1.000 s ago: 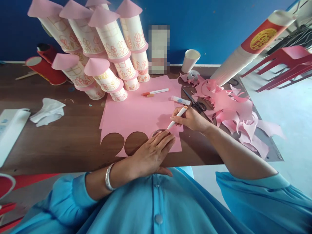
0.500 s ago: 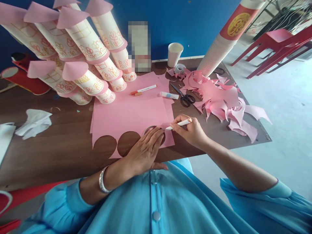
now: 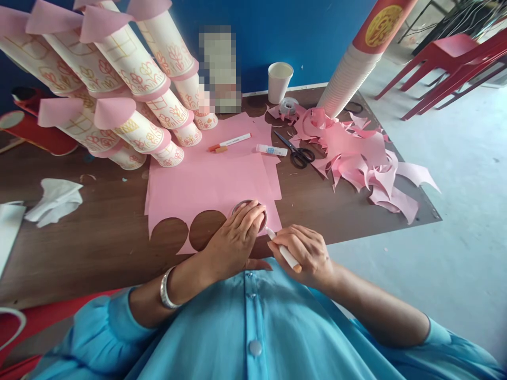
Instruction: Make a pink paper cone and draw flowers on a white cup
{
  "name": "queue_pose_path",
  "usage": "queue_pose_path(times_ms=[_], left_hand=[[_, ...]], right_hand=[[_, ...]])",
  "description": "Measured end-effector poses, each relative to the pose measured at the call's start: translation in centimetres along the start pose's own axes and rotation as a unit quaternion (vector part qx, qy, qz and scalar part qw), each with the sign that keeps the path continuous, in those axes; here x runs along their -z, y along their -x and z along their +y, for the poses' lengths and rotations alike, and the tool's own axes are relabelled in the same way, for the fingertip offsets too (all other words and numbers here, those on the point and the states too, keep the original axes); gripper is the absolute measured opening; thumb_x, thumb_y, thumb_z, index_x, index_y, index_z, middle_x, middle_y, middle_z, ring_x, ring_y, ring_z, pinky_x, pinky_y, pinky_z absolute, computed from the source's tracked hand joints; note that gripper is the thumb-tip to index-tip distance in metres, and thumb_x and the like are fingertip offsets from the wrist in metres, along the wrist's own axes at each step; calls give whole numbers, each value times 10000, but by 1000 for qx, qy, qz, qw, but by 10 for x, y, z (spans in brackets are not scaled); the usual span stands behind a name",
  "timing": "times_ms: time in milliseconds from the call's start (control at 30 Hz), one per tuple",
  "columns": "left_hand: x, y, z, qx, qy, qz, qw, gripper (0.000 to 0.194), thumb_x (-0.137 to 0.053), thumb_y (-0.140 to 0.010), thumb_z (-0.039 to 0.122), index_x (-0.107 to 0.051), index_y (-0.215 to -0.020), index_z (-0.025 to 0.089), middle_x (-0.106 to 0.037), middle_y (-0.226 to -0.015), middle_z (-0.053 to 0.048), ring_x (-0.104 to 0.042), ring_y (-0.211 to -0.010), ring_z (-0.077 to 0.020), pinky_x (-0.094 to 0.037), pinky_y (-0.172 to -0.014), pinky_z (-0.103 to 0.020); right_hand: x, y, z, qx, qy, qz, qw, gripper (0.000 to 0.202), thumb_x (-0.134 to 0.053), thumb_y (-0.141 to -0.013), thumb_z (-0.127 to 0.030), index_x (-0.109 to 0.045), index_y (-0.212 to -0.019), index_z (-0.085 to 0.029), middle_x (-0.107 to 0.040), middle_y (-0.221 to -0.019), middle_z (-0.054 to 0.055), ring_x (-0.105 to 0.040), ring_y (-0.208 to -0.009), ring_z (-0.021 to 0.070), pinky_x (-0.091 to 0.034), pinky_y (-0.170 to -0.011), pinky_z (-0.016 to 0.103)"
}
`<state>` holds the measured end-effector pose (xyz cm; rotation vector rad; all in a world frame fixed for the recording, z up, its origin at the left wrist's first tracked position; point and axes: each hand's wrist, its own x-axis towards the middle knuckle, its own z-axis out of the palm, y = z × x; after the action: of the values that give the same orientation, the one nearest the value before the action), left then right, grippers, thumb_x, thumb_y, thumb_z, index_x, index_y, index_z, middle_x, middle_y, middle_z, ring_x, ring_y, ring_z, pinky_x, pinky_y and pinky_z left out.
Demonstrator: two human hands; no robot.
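Note:
My left hand (image 3: 236,237) lies with fingers stretched over a round, dark-rimmed object (image 3: 263,221), pressing it onto the pink paper (image 3: 209,184). Most of that round object is hidden, so its kind is unclear. Two round cut-outs show in the paper's near edge, left of it. My right hand (image 3: 304,253) is closed around a white marker (image 3: 288,256) with an orange end. The marker's tip is at the lower right rim of the round object. On the paper's far part lie an orange marker (image 3: 235,140), its small cap (image 3: 221,150) and a glue stick (image 3: 271,150).
Black scissors (image 3: 297,153) lie beside pink scraps (image 3: 352,153). Behind stand a paper cup (image 3: 280,82), a tape roll (image 3: 289,106) and a tall cup stack (image 3: 350,74). Decorated cup towers (image 3: 137,68) fill the back left. A crumpled tissue (image 3: 55,200) lies left.
My right hand with the marker has moved down and round the object's rim, from its right side to the lower right. My left hand stays on the round object.

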<state>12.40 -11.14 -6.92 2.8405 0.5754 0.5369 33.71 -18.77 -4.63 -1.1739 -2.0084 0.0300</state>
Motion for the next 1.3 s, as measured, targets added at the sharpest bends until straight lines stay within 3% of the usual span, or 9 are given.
queue_pose_path(times_ms=[267, 433, 500, 567, 667, 900, 1033, 1133, 1300], left_hand=[[2, 0, 1, 0, -2, 1, 1000, 1056, -588, -921, 792, -344, -1572, -3, -555, -1517, -330, -500, -1496, -459, -443, -1232, -658], [1, -1, 0, -1, 13, 4, 1000, 1081, -567, -919, 810, -316, -1585, -4, -543, -1526, -345, -469, -1519, -466, -432, -1242, -659], [0, -1, 0, -1, 14, 7, 1000, 1107, -545, -902, 844, -321, -1582, -1, -548, -1522, -346, -478, -1512, -469, -434, -1242, -656], [-1, -1, 0, 1, 15, 8, 1000, 1102, -534, -902, 848, -321, -1588, 13, -546, -1531, -342, -478, -1516, -465, -432, -1243, -659], [-3, 0, 0, 6, 18, 7, 1000, 1094, -526, -907, 845, -315, -1600, 26, -518, -1564, -344, -444, -1545, -463, -418, -1248, -673], [-2, 0, 3, 15, 46, -4, 999, 1004, -611, -940, 741, -291, -1602, 58, -541, -1547, -323, -456, -1547, -447, -425, -1245, -689], [21, -7, -1, 21, 94, -30, 995, 769, -662, -1006, 521, -365, -1583, 107, -560, -1545, -276, -464, -1549, -412, -447, -1248, -654], [53, -16, -18, 41, 135, -87, 986, 573, -606, -1057, 352, -445, -1583, 193, -604, -1550, -186, -573, -1461, -308, -539, -1191, -517], [90, -37, -60, -7, 115, -170, 979, 631, -684, -945, 183, -547, -1560, 217, -637, -1561, -108, -574, -1383, -306, -455, -1211, -523]], right_hand=[[-6, 1, -13, 14, -6, -12, 1000, 106, -620, -992, -113, -586, -957, -207, -740, -760, 27, -699, -666, 168, -556, -617, 293], [24, -2, -15, 7, -70, 4, 997, 137, -615, -978, -111, -634, -1075, -205, -745, -769, 29, -703, -645, 170, -576, -599, 300], [36, 0, -10, 50, -58, 41, 996, 223, -567, -1003, -128, -646, -1204, -184, -729, -729, 33, -685, -617, 183, -549, -551, 311], [40, 3, -4, 57, -9, 58, 997, 326, -535, -1008, -115, -627, -1318, -162, -794, -864, 103, -737, -715, 215, -578, -597, 343], [26, 5, 5, 60, 44, 3, 997, 367, -444, -1026, -123, -614, -1351, -141, -827, -1060, 177, -785, -915, 275, -621, -712, 407], [-6, 9, 15, 129, 74, -30, 989, 241, -530, -968, -58, -656, -1161, -133, -807, -888, 122, -776, -1012, 276, -597, -829, 392], [-1, 4, 16, 139, 78, -39, 986, 243, -513, -992, -69, -642, -1181, -150, -805, -866, 98, -776, -933, 248, -610, -898, 420], [2, 1, 18, 136, 63, -54, 987, 332, -533, -983, -55, -617, -1283, -170, -812, -895, 85, -786, -958, 240, -605, -974, 450], [-1, 6, 21, 128, 50, -49, 989, 468, -574, -973, -38, -561, -1416, -190, -817, -919, 81, -786, -1016, 249, -609, -1003, 490]])
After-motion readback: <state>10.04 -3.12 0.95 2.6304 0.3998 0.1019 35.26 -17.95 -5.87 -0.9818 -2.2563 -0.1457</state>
